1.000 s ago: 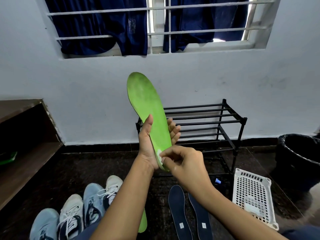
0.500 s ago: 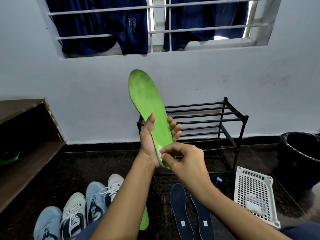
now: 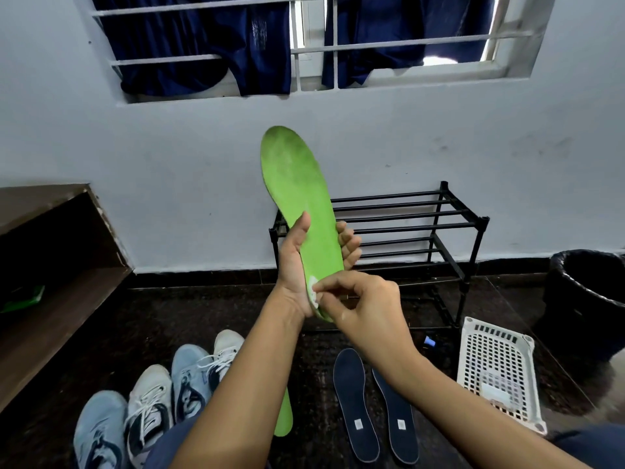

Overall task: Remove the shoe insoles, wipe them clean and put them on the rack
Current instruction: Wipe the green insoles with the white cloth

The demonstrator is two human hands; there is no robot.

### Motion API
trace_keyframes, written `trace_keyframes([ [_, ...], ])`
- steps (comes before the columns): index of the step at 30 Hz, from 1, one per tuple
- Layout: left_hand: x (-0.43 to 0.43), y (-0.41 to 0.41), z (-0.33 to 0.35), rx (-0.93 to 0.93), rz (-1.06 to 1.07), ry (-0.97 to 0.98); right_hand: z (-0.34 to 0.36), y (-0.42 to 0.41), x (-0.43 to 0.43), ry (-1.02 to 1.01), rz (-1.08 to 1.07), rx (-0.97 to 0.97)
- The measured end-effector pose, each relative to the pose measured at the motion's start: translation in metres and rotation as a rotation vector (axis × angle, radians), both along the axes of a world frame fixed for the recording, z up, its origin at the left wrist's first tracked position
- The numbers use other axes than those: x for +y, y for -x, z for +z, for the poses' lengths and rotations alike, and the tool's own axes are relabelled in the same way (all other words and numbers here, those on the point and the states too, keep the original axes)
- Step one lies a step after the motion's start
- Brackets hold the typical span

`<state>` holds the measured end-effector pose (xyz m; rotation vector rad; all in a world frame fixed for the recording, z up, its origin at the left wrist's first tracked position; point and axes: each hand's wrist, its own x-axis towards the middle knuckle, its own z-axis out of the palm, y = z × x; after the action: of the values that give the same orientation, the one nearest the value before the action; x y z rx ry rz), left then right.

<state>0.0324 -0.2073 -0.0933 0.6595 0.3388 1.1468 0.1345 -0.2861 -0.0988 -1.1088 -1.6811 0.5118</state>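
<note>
left hand grips the upright green insole; right hand pinches its white heel label, print too small to read.

A home: shoe rack, sneakers, clothes drying at window.

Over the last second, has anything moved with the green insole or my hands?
Almost nothing. The right hand keeps pinching at the white patch near the heel of the green insole. The left hand still holds it upright; rack, shoes and navy insoles unmoved.
</note>
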Motion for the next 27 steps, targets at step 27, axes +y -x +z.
trace_keyframes([
  [27, -0.019, -0.014, 0.005, 0.047, 0.035, 0.061, -0.005, -0.005, 0.017, -0.277, -0.053, -0.010],
])
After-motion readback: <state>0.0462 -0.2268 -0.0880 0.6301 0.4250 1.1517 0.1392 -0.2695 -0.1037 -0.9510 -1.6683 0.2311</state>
